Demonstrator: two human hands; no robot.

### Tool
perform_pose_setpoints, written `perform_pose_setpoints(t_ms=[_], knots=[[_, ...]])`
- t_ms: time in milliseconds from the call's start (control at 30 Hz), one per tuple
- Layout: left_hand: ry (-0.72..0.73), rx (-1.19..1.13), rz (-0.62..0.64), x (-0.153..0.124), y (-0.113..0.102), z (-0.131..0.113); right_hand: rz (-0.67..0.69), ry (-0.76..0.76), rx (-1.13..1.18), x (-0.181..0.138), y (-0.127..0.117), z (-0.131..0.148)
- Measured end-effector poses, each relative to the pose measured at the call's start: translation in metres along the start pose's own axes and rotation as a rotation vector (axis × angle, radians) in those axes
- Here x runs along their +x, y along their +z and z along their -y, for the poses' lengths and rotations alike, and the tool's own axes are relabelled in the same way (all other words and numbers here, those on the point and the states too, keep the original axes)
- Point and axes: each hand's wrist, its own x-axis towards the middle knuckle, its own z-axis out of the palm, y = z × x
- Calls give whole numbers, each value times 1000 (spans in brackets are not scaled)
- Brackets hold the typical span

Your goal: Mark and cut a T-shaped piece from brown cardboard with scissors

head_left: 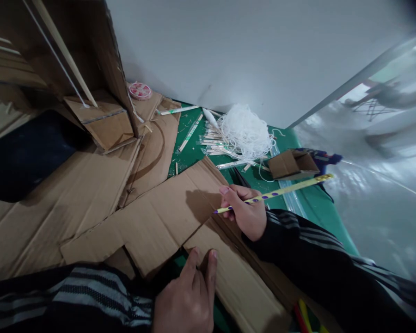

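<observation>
My right hand [244,208] is closed around a yellow pencil [284,189] with purple dots. The pencil's tip meets a flat cardboard piece [152,210] close to the end of a narrower cardboard strip [239,273]. Two outstretched fingers of my left hand [190,291] press on that strip near its upper left edge, the other fingers being partly hidden. The strip lies against the larger piece, slanting down to the right. Under my right forearm, more cardboard is partly covered.
A cardboard structure [107,120] with sticks stands at left beside a dark object [31,157]. White string [246,132], wrapped chopsticks [190,132] and a small cardboard box [293,164] lie on the green table [329,222]. Red and yellow handles [302,314] show at lower right.
</observation>
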Motion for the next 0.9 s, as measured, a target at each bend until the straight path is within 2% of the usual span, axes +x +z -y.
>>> perform_pose_setpoints(t_ms=[300,500,633,767,833,900], knots=[[-5,-29,-5,3,1,1,16,3,28,0,3,1],[-39,-35,-25,2,3,0,51,-56,-22,-1,0,0],[-7,-13,0,4,0,0,166,-171,-86,-5,4,16],[-5,-14,12,3,0,0,399,-448,-144,-11,23,33],[-8,-20,10,2,3,-1,447,-542,-135,-12,33,35],[-11,-42,-6,0,6,-2,458,-544,-120,-13,41,33]])
